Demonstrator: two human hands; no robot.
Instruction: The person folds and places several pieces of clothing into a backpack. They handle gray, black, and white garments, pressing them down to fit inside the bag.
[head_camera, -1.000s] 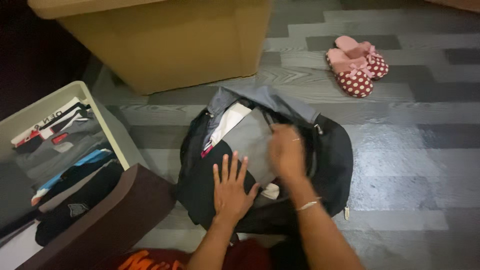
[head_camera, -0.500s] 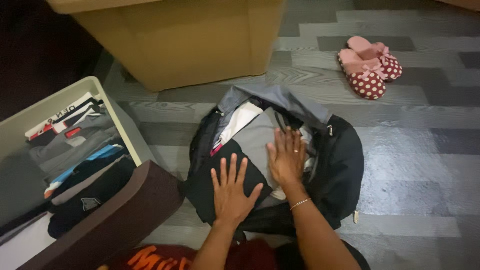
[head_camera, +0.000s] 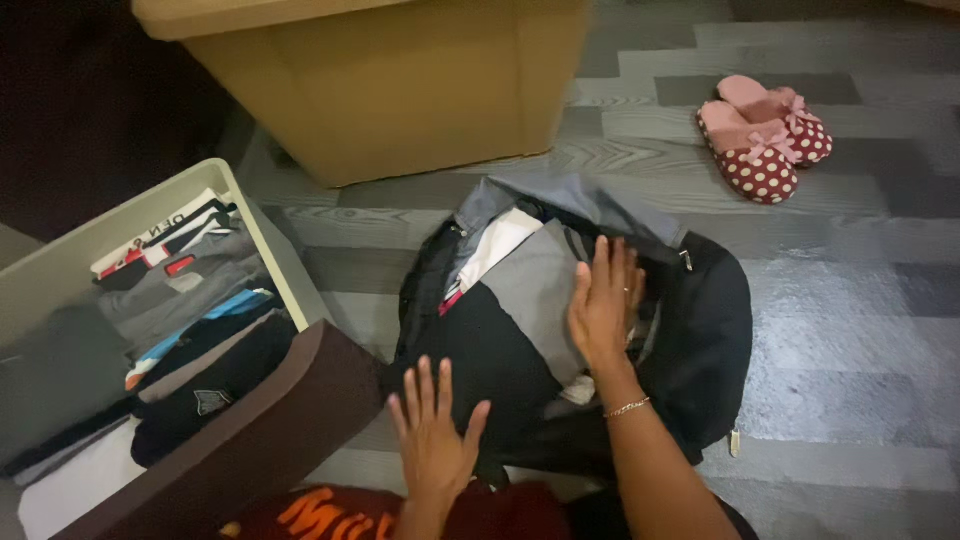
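My right hand (head_camera: 603, 305) lies flat in the open backpack (head_camera: 700, 340) and covers part of the grey garment (head_camera: 535, 285) under it; I cannot tell what sits beneath my palm. My left hand (head_camera: 432, 440) hides the near edge of the black garment (head_camera: 490, 360). The tan box (head_camera: 400, 90) at the upper middle is cut off by the top edge. The drawer (head_camera: 255, 240) at the left runs off the frame, and its folded clothes (head_camera: 180, 310) show only their edges. The far slipper of the pair of slippers (head_camera: 765, 135), upper right, is partly hidden by the near one
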